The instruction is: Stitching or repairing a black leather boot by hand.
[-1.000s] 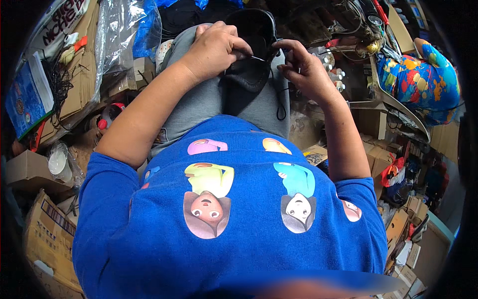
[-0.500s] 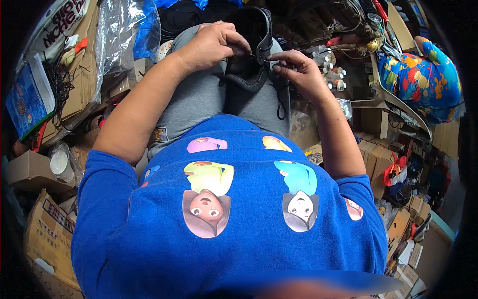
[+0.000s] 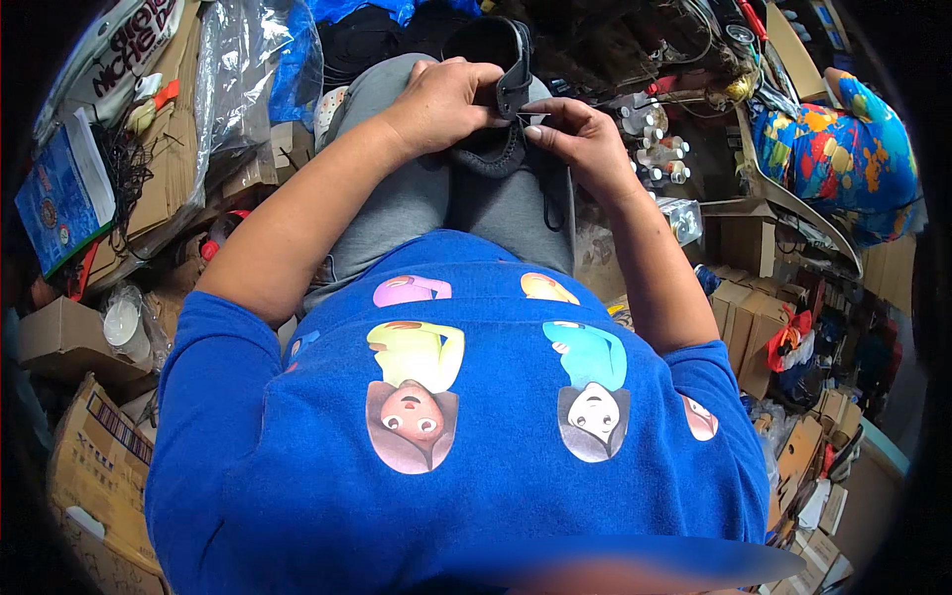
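Observation:
On my lap, between the grey trouser knees, lies a black shoe (image 3: 493,162) with a thick ridged edge; its inside is mostly dark. My left hand (image 3: 448,103) reaches over it from the left, fingers bent and closed on its side, with the fingertips partly hidden. A thin needle (image 3: 534,114) sits at the shoe's raised flap (image 3: 514,81). From the right, my right hand (image 3: 578,139) pinches the needle between thumb and fingers, close against the flap. A dark cord loop (image 3: 553,210) hangs over my right thigh.
Several small capped clear bottles (image 3: 662,159) stand right of my knee, below dark machinery (image 3: 635,50). Flattened cardboard and clear plastic sheeting (image 3: 238,79) lie to the left. A colourful patterned bundle (image 3: 843,159) and cardboard boxes (image 3: 739,317) crowd the right side.
Both hands have moved slightly: the left to the right and lower, the right a little left toward the flap. The needle now shows between the right fingers and the shoe.

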Available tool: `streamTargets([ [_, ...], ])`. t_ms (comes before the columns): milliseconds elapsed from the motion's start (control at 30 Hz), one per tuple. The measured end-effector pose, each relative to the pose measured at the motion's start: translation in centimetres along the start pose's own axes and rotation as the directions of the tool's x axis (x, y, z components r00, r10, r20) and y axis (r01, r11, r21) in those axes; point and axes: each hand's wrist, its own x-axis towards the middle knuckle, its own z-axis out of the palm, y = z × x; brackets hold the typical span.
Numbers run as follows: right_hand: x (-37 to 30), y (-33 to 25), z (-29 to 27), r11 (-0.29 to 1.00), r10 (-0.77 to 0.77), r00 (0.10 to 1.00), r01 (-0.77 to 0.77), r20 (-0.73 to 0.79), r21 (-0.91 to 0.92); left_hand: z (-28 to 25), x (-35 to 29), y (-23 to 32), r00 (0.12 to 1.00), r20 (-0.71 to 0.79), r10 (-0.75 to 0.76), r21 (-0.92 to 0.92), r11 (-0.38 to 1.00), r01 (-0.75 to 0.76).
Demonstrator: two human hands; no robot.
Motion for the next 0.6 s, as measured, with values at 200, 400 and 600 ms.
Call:
streamTargets([
  [200, 0.5, -0.8, -0.6, 0.982, -0.091, 0.995, 0.095, 0.031, -0.163, -0.1, 0.0, 0.7, 0.912, -0.198, 0.361, 0.193, 0.926, -0.324],
  [400, -0.4, 1.8, -4.1, 0.998, 0.043, 0.998, -0.045, -0.035, -0.054, -3.1, -3.8, -3.0, 0.92, -0.127, 0.372, 0.228, 0.913, -0.338],
  [600, -3.0, 2.1, -8.8, 0.96, 0.141, 0.956, -0.069, -0.256, 0.273, -10.1, -8.7, -3.3, 0.933, -0.359, -0.019, -0.218, 0.974, -0.064],
])
